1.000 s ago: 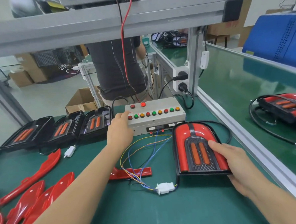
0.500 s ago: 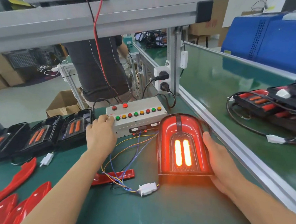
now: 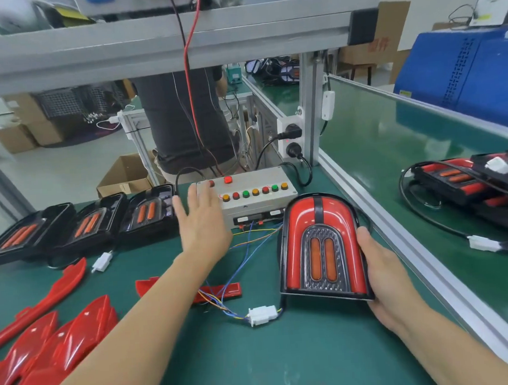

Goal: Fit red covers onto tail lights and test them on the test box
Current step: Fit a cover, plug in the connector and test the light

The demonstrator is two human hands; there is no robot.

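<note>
While my right hand (image 3: pixel 382 270) grips the covered tail light (image 3: pixel 321 247) by its right edge, long axis pointing away toward the test box (image 3: pixel 247 197), my left hand (image 3: pixel 202 222) hovers open just before the box's left end, the nearer hand to its buttons. Three uncovered lights (image 3: pixel 79 225) sit to the left on the desk (image 3: pixel 257 355); I count at least four loose red covers (image 3: pixel 53 335).

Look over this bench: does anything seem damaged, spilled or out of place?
Nothing stands out. The tail light looks intact with its cover seated, and the connector is joined. The red covers lie loosely heaped.
</note>
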